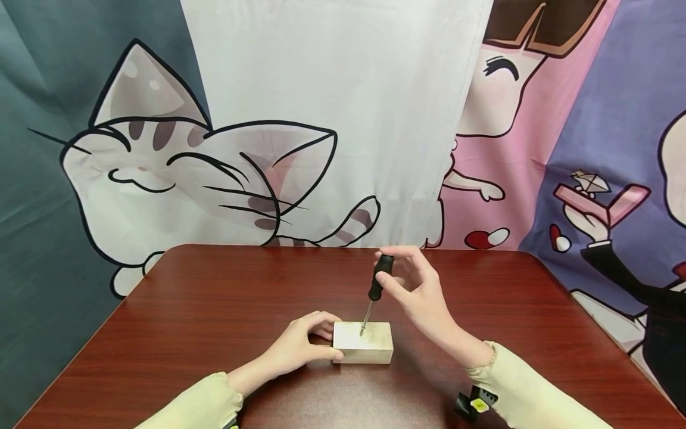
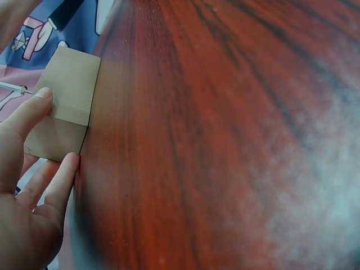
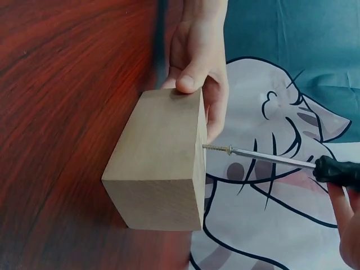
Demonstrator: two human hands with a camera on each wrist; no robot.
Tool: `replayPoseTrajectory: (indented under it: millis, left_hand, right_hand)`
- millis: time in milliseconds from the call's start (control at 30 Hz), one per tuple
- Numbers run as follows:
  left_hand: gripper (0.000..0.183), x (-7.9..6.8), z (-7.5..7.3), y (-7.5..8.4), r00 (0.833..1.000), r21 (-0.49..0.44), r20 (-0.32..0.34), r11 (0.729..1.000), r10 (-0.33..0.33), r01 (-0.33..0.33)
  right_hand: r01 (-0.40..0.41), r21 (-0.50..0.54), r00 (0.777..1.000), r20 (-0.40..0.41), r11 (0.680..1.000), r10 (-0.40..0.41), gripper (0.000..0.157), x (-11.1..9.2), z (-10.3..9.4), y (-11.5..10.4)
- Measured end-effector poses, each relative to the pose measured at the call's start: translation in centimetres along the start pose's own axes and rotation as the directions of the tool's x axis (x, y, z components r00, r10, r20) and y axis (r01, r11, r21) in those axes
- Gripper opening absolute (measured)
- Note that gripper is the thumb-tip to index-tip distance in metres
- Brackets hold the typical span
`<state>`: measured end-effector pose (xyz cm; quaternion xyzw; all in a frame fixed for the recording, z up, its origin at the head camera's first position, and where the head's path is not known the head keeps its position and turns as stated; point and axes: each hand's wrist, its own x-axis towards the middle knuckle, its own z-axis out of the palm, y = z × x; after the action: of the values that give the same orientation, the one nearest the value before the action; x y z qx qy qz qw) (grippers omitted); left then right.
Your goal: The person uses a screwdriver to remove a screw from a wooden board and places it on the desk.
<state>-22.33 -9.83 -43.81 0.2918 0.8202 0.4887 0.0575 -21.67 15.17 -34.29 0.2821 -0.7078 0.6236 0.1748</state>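
Note:
A pale wooden block (image 1: pixel 351 356) lies on the table, its long side facing me. My left hand (image 1: pixel 300 342) grips the block's left end, thumb on the near face and fingers behind; the left wrist view shows the block (image 2: pixel 70 90) between thumb and fingers. A screw (image 3: pixel 216 148) stands in the block's top face, much of its thread still showing. On the screw's head sits the tip of a screwdriver (image 3: pixel 275 158) with a black handle (image 1: pixel 381 277). My right hand (image 1: pixel 423 295) holds that handle between thumb and fingers, the tool leaning slightly right.
The reddish-brown wooden table (image 1: pixel 225 286) spreads around the block. Behind its far edge hangs a cloth (image 1: pixel 332 71) printed with a cartoon cat and figures. A small black device with a yellow mark (image 1: pixel 479 405) is at my right sleeve.

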Motion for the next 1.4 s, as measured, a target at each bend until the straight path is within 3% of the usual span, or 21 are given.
replayPoseTrajectory:
  millis: [133,267,667,800,933,1167,1400]
  left_hand:
    - [0.05,0.0,0.0,0.0,1.0,0.009,0.0,1.0,0.004,-0.004]
    - [0.05,0.0,0.0,-0.1,1.0,0.013,0.0,1.0,-0.003,0.003]
    - [0.05,0.1,0.0,-0.2,1.0,0.008,-0.001,1.0,-0.01,0.01]
    - [0.049,0.1,0.1,-0.2,1.0,0.006,-0.003,1.0,-0.005,0.005]
    - [0.049,0.0,0.1,-0.2,1.0,-0.003,-0.002,1.0,-0.012,0.012]
    - [0.049,0.1,0.1,-0.2,1.0,-0.011,0.0,1.0,-0.01,0.01]
    - [0.049,0.1,0.1,-0.2,1.0,-0.014,0.005,1.0,-0.014,0.014]
  right_hand:
    - [-0.047,-0.066,0.997,-0.061,0.997,0.043,0.041,0.1,0.0,-0.1]
    - [-0.049,-0.134,0.997,-0.072,0.99,0.04,0.039,0.3,-0.2,-0.2]
    - [-0.04,-0.089,0.997,0.062,0.995,0.046,0.039,0.5,-0.5,-0.7]
    - [-0.032,-0.025,0.995,0.089,0.999,0.034,0.038,0.2,-0.1,-0.7]
    - [-0.033,-0.016,0.998,0.049,0.999,0.034,0.035,-0.1,0.1,-0.6]
    - [-0.053,-0.101,0.995,-0.09,0.993,0.044,0.044,-0.4,0.3,-0.6]
    - [-0.07,-0.089,0.995,-0.072,0.994,0.064,0.042,-0.3,-0.2,-0.4]
